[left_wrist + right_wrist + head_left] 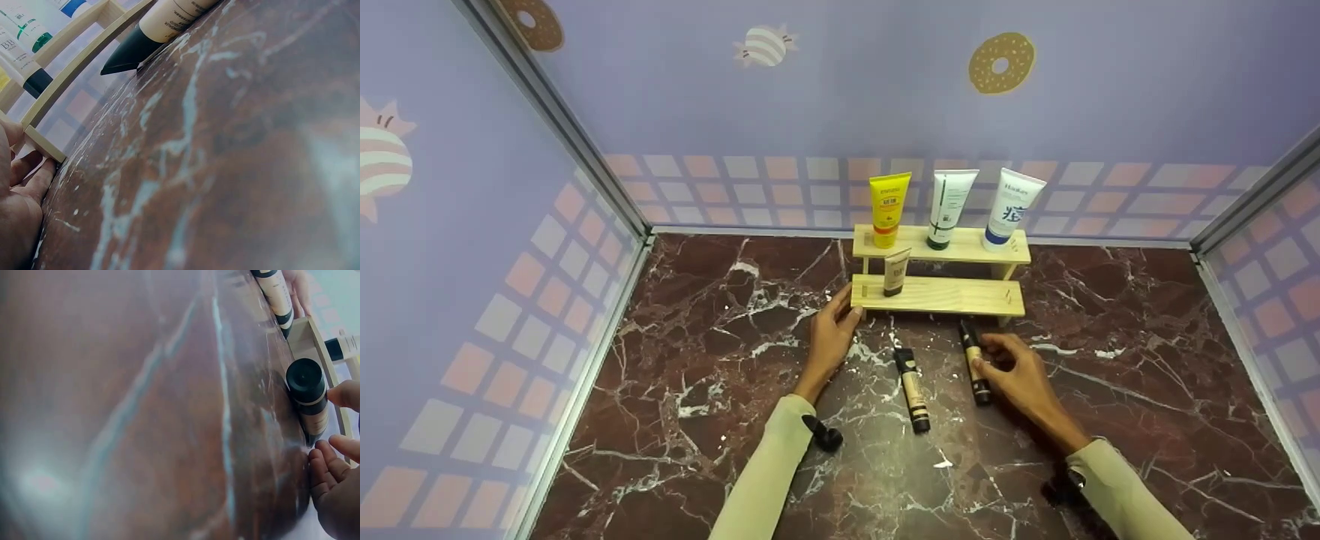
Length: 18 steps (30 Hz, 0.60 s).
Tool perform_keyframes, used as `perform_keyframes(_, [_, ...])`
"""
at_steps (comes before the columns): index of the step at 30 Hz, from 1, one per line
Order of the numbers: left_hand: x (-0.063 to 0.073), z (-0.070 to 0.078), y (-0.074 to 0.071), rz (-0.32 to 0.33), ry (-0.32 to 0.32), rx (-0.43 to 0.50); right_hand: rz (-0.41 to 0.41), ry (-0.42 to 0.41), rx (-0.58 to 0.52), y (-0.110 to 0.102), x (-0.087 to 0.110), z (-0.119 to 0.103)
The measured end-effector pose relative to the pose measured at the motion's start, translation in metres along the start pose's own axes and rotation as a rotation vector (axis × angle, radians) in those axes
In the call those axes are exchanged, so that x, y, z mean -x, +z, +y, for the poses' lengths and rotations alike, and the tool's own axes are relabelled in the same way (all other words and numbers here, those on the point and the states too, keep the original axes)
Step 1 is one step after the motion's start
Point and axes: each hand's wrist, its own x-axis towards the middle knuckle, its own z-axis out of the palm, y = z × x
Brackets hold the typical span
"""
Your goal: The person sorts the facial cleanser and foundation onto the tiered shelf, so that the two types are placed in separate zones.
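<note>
My left hand (831, 339) grips the left end of a two-tier wooden stand (937, 298), thumb at the front corner and fingers along its side. On the right, my right hand (1020, 375) has its thumb on a black-and-beige cosmetic tube (973, 358) and curled fingers beside it. That tube lies on the tabletop in front of the stand; its round black cap (305, 378) faces the right wrist camera. Another black-and-beige tube (913, 390) lies between the hands. A small beige tube (895, 272) stands on the lower tier, towards its left end.
Along the upper tier stand a yellow tube (889, 210), a white tube with a green cap (951, 208) and a white tube with a blue cap (1011, 208). The marbled table (720, 465) meets patterned lilac walls (810, 97) at the back and sides.
</note>
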Motion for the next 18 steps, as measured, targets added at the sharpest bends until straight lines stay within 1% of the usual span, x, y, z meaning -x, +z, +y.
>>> perform_keyframes(3, [0.001,0.0,0.0,-0.007,0.008,-0.013,0.008,-0.011,-0.002,0.0,0.0,0.004])
perform_keyframes(8, [0.001,0.001,-0.001,-0.009,0.002,-0.018,0.014,-0.034,0.017,0.001,-0.001,0.008])
perform_keyframes(13, [0.001,0.002,0.0,-0.006,-0.01,-0.002,0.003,-0.039,0.068,0.004,-0.002,0.006])
perform_keyframes(18, [0.0,0.001,0.0,0.003,0.002,-0.01,0.006,-0.05,0.13,0.01,-0.002,0.004])
